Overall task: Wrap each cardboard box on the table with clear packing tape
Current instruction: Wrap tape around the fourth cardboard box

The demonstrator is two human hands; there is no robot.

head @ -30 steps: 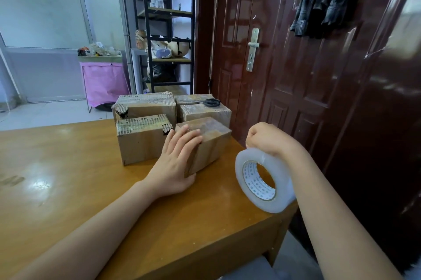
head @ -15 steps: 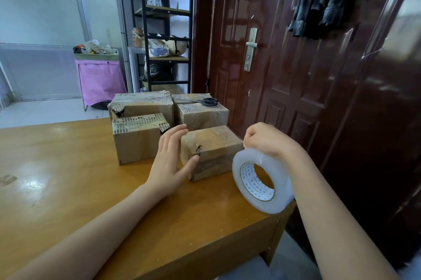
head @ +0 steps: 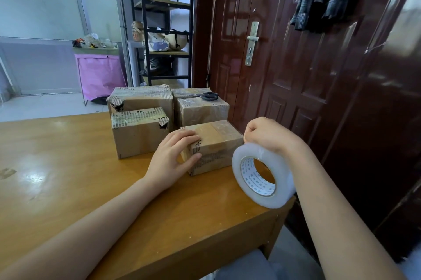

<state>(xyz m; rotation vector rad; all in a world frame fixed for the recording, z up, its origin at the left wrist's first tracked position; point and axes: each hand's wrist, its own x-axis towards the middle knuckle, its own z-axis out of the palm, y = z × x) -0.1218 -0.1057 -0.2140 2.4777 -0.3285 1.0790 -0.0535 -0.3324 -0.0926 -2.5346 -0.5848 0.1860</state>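
Small box [head: 214, 146] sits near the right front corner of the counter [head: 68, 165], just in front of three other boxes: front-left [head: 139, 133], back-left [head: 141, 99], back-right [head: 202, 108]. Scissors [head: 208, 96] lie on the back-right box.

Left hand [head: 173, 159] grasps the small box at its near-left corner, fingers on top, thumb on the front face. Right hand [head: 271, 136] is clenched at the box's right end, roll [head: 262, 174] hanging around the wrist. It probably pinches the tape's free end; the tape itself cannot be made out.

Risks, as judgement:
- Small box is light; a pull on the tape may drag or spin it if the left hand's grip is loose.
- Box and roll are near the counter's right edge; a sideways tug may send the box over.
- Clear tape may fold on itself or lie crooked, hard to spot.
- Swinging roll may knock the box.
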